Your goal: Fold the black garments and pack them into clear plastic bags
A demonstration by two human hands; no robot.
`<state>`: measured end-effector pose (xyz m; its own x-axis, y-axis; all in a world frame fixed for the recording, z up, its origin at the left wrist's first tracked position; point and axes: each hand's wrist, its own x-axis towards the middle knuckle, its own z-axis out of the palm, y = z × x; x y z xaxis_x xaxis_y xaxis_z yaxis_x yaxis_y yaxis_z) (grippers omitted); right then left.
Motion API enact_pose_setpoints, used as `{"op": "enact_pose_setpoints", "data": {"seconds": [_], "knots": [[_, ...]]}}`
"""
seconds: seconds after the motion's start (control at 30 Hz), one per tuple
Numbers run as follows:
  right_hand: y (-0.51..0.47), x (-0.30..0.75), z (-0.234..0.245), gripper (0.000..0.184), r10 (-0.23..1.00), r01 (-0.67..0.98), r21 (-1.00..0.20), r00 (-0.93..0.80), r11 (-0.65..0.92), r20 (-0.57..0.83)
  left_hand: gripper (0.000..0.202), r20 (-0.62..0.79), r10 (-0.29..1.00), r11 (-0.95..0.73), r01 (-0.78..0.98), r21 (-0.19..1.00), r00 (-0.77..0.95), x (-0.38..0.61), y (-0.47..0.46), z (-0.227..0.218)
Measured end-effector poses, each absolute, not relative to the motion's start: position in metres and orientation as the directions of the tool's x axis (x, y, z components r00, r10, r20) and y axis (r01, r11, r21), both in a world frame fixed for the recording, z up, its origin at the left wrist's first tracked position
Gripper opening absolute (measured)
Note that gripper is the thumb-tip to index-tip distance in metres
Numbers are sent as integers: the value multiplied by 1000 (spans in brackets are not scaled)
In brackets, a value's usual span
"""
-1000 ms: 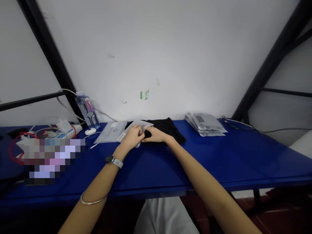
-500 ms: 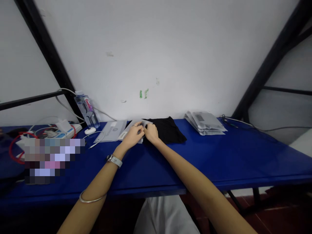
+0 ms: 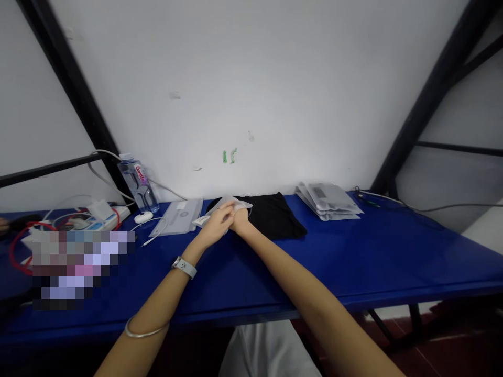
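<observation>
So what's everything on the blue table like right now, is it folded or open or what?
Left hand: lying on the clear plastic sleeve
Right hand: against the left hand, at the sleeve
Black cloth: folded flat
Water bottle: upright, capped
Grey packets: stacked, overlapping

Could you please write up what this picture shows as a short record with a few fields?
Left hand: left hand lies on a translucent plastic sleeve
Right hand: right hand meets the left at the sleeve; its grip is hidden
Wrist items: smartwatch and metal bangle on the left arm
Beside the hands: folded black cloth, partly under the sleeve
Surface: blue table
Also on it: stack of grey packets, flat grey packet, water bottle, white computer mouse
</observation>
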<state>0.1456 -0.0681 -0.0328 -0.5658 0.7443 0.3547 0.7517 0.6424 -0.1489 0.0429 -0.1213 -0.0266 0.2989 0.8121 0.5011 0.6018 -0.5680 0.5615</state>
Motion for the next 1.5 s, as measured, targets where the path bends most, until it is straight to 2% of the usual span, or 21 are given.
{"op": "enact_pose_setpoints", "data": {"seconds": [0.17, 0.3, 0.5, 0.6, 0.7, 0.8, 0.87, 0.93, 1.03, 1.17, 1.33, 1.5], "knots": [[-66, 158, -28, 25, 719, 706, -172, -626, 687, 303, 14, 514, 804, -576, 608, 547, 299, 32, -121, -22], [-67, 185, -33, 36, 549, 515, -189, -770, 836, 327, 15, 477, 825, -550, 625, 553, 304, 23, -122, -19], [-63, 175, -52, 25, 464, 486, 26, -847, 873, 262, 19, 389, 809, -587, 596, 548, 440, 29, -127, -23], [-61, 165, -53, 23, 455, 483, 54, -852, 874, 258, 22, 366, 796, -604, 597, 528, 481, 27, -133, -22], [-64, 166, -51, 29, 483, 523, 52, -818, 851, 312, 24, 335, 807, -590, 679, 437, 486, 19, -143, -20], [-71, 173, -50, 36, 508, 548, -16, -762, 836, 402, 20, 317, 844, -521, 802, 293, 432, 5, -156, -20], [-78, 180, -49, 42, 534, 560, -80, -725, 825, 435, 20, 339, 843, -496, 848, 188, 418, -4, -166, -23], [-87, 188, -48, 47, 555, 574, -96, -714, 813, 428, 17, 383, 816, -496, 865, 75, 434, -10, -174, -26], [-107, 199, -43, 41, 551, 590, -49, -718, 806, 426, 4, 474, 731, -515, 853, -90, 491, -10, -182, -29], [-130, 203, -38, 20, 485, 586, 73, -728, 807, 485, 20, 530, 614, -545, 800, -252, 585, 2, -183, -28], [-134, 188, -42, 17, 279, 504, 303, -783, 809, 556, 22, 568, 582, -517, 804, -295, 582, 8, -181, -30], [-128, 173, -44, 28, 193, 465, 388, -802, 796, 565, 25, 587, 558, -502, 802, -324, 587, 3, -183, -29]]}}
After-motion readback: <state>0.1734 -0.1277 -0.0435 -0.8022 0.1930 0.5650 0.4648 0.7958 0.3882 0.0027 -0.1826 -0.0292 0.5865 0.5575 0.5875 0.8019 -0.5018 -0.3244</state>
